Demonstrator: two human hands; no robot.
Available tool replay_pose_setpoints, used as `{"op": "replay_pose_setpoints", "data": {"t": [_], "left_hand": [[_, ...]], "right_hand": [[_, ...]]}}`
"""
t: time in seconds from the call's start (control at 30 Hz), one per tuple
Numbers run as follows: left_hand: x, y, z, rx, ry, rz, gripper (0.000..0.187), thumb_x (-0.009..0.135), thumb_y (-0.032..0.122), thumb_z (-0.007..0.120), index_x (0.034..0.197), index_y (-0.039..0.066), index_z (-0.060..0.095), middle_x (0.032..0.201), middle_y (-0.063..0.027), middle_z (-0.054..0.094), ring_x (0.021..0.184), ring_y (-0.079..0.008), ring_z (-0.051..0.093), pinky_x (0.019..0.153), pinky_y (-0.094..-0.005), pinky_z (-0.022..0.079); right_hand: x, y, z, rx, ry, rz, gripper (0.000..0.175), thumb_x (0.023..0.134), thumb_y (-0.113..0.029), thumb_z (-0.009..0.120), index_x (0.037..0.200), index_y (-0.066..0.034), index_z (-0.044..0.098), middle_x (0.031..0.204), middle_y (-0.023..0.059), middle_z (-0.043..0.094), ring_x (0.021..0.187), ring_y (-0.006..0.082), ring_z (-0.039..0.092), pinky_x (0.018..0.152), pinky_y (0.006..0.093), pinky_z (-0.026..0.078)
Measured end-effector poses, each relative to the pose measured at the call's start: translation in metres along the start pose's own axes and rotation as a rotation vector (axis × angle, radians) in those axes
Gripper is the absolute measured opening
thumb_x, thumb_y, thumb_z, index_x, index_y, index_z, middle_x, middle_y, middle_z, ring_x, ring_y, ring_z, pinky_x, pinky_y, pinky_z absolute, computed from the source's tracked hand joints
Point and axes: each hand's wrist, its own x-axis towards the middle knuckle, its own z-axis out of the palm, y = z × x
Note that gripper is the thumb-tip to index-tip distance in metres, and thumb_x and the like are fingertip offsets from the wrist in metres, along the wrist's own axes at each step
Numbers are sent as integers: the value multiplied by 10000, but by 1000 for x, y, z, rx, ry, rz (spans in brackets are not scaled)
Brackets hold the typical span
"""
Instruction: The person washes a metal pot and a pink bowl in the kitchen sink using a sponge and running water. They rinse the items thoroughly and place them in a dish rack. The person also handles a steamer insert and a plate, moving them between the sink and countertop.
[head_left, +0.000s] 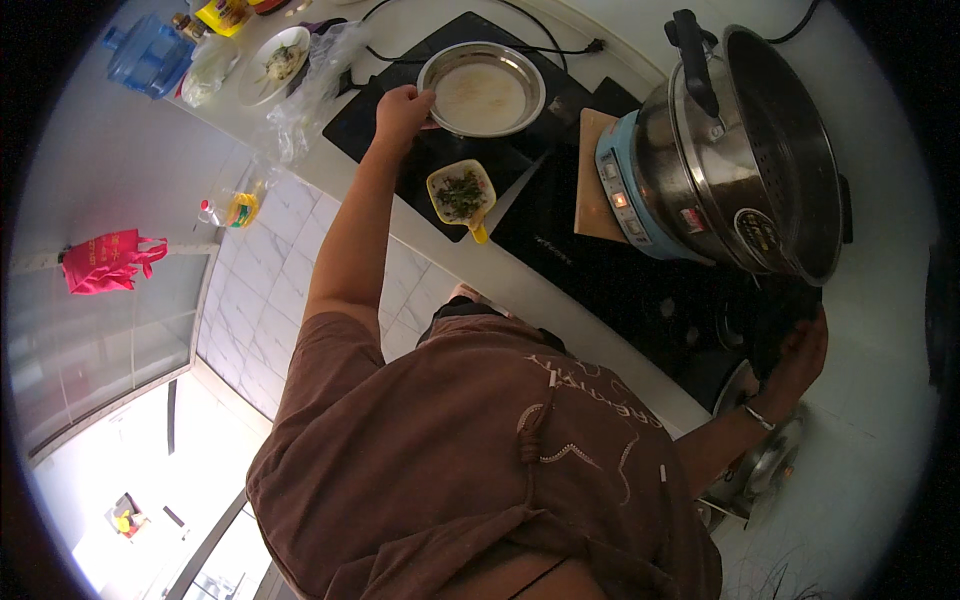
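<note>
My left hand grips the near left rim of a round steel bowl of whitish, cloudy liquid, which stands on a black glass cooktop. Nearer to me, a yellow-rimmed square dish with a short handle holds chopped greens. At the far right, my right hand is at a black object whose kind I cannot tell; its fingers are partly in shadow. Above that hand, a large steel steamer pot with black handles stands on a light blue electric base with a lit switch.
A wooden board lies beneath the blue base. A white plate of food, a clear plastic bag and a blue water jug are at the upper left. A black cable with a plug runs behind the bowl. Pot lids are at the lower right.
</note>
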Motion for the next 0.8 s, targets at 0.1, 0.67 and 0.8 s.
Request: {"op": "replay_pose_setpoints", "data": {"t": [0.1,0.67,0.8], "left_hand": [[-4,10,-6,-28,-1,-33,226,783,152,605,700,-58,587,663,-78,597,581,-151,612,528,-294,558],[-57,152,-87,201,-54,307,271,829,244,547,845,-13,630,672,-3,568,564,-75,489,539,-221,399],[-64,182,-110,325,-35,365,309,859,274,534,968,0,629,831,-43,602,735,-131,535,689,-258,424]], "right_hand": [[2,4,-2,-68,-14,-37,405,942,-312,485,1249,-52,522,784,-22,524,623,36,413,529,194,334],[18,-2,3,0,-31,-14,405,924,-368,490,1205,-85,563,790,0,541,657,69,448,574,210,370],[25,4,-5,80,-53,-28,414,927,-356,480,1223,-73,545,782,3,546,619,73,436,562,220,362]]}}
